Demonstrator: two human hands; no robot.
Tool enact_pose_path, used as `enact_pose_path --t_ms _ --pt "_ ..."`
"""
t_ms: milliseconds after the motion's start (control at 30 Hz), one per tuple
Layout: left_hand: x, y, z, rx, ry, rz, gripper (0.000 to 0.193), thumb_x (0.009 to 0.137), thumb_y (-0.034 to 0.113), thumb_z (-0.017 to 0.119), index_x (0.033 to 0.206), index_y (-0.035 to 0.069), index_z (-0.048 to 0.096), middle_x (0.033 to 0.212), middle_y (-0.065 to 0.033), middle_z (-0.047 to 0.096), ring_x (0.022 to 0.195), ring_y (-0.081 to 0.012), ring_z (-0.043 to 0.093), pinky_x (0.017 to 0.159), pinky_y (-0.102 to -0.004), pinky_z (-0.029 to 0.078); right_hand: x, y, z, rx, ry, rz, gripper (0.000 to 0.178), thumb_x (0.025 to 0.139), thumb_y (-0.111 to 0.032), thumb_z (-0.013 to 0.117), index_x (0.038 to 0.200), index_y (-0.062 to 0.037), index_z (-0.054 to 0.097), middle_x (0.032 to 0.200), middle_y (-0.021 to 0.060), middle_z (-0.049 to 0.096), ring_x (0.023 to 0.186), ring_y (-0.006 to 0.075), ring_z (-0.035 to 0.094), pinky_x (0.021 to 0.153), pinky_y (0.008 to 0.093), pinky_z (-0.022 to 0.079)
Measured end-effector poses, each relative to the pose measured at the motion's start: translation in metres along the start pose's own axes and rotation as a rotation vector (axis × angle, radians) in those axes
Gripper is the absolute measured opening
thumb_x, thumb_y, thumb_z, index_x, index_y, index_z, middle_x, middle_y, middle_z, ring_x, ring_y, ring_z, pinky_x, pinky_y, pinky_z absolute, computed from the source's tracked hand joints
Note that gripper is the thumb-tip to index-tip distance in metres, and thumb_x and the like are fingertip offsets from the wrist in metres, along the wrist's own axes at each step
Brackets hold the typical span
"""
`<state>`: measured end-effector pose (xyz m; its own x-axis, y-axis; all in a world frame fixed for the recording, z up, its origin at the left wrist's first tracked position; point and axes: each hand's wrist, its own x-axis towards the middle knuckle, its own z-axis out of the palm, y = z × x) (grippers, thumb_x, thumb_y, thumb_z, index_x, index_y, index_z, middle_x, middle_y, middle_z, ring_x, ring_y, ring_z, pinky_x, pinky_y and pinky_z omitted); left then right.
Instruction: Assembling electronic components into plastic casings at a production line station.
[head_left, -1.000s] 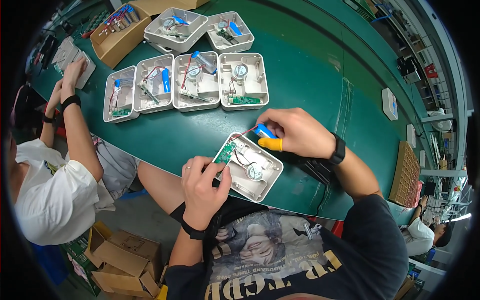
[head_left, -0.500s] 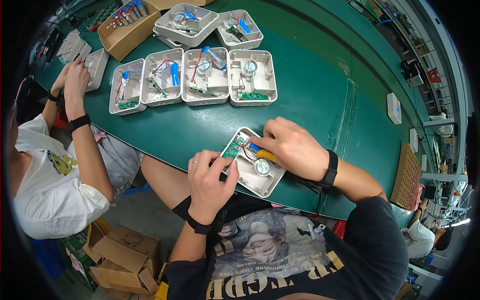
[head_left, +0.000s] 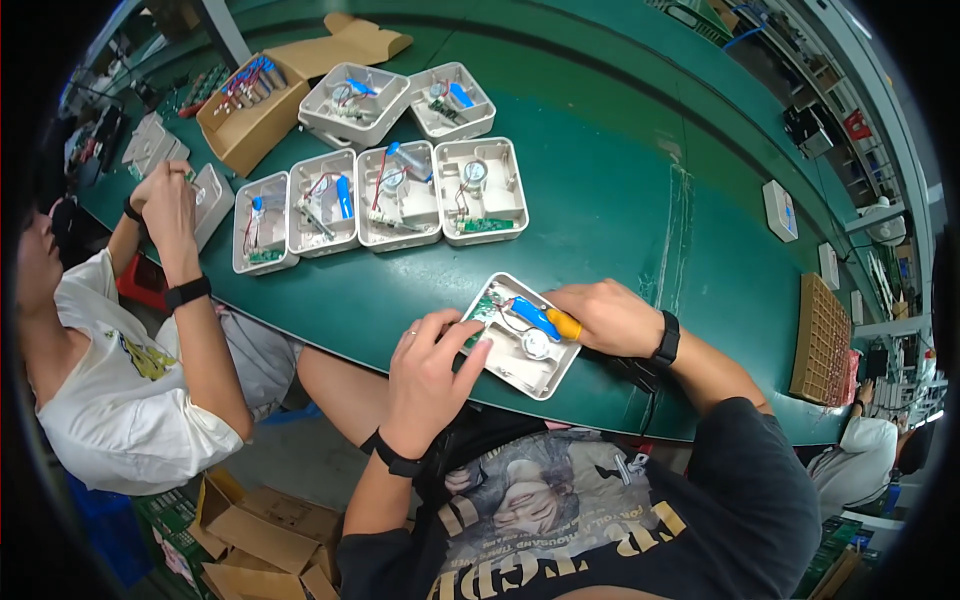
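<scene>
Head view: open white box (head_left: 512,362) on green table (head_left: 600,240), near front edge. Left hand (head_left: 430,370) at box's left side, thumb and fingers parted; cannot tell if gripping. Right hand (head_left: 610,320) narrowed, yellow finger cover (head_left: 565,324) at end of blue battery (head_left: 533,315) inside box; cannot tell if pinching. Round speaker (head_left: 536,345) beside battery.

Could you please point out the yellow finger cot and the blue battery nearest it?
Yellow finger cot (head_left: 565,324), head view: middle of its visible side.
Blue battery (head_left: 533,316), head view: middle of its exposed body.
</scene>
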<state>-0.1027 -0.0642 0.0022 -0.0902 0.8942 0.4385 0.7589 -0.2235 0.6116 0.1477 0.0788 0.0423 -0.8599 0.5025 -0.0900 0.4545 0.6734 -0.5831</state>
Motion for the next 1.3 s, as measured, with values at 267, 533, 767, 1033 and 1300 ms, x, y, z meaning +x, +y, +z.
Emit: enact_pose_path --t_ms 267,533,767,1033,1300 --pt "0.07 0.017 -0.006 0.114 -0.14 -0.109 0.036 0.094 0.025 0.078 0.123 0.005 0.072 0.099 -0.0137 0.07 0.096 -0.0357 0.071 0.081 -0.0479 0.058 -0.054 0.111 -0.092 0.05 0.43 0.338 0.018 0.103 -0.013 0.059 0.108 -0.0017 0.072 0.088 0.016 0.072 0.076 0.026 0.071 0.068 0.0399 0.054" --pt "0.044 -0.007 0.005 0.261 -0.105 -0.046 0.034 0.094 0.027 0.079 0.119 0.005 0.072 0.102 -0.0139 0.071 0.097 -0.0353 0.07 0.083 -0.0464 0.058 -0.044 0.307 -0.191 -0.199 0.652 0.747 0.031 0.105 -0.024 0.055 0.113 -0.0015 0.075 0.079 0.0158 0.075 0.063 0.0247 0.075 0.061 0.0399 0.058" --pt "0.004 -0.01 -0.015 0.165 -0.064 -0.038 0.029 0.092 0.022 0.08 0.116 0.007 0.072 0.105 -0.011 0.069 0.096 -0.0332 0.068 0.083 -0.0441 0.057 -0.064 0.342 -0.173 -0.645 0.768 0.712 0.027 0.102 -0.019 0.062 0.118 -0.0021 0.076 0.1 0.0188 0.077 0.1 0.0393 0.075 0.087 0.0471 0.059" --pt "0.012 -0.007 -0.021 0.326 -0.042 -0.109 0.033 0.095 0.013 0.073 0.128 0.007 0.07 0.106 -0.0102 0.07 0.102 -0.0321 0.068 0.086 -0.0437 0.056 0.057 0.027 -0.048 -0.054 0.248 -0.384 0.019 0.092 -0.016 0.079 0.11 -0.0075 0.08 0.115 0.0097 0.072 0.111 0.0295 0.067 0.097 0.0403 0.055" --pt "0.023 -0.015 -0.026 0.375 -0.105 -0.028 0.038 0.096 0.014 0.071 0.134 0.008 0.069 0.107 -0.0119 0.069 0.101 -0.0335 0.067 0.089 -0.0448 0.056 0.094 -0.013 0.005 -0.353 0.213 -0.466 0.032 0.094 -0.033 0.08 0.11 -0.0061 0.079 0.136 0.016 0.064 0.125 0.0359 0.06 0.108 0.0459 0.048"
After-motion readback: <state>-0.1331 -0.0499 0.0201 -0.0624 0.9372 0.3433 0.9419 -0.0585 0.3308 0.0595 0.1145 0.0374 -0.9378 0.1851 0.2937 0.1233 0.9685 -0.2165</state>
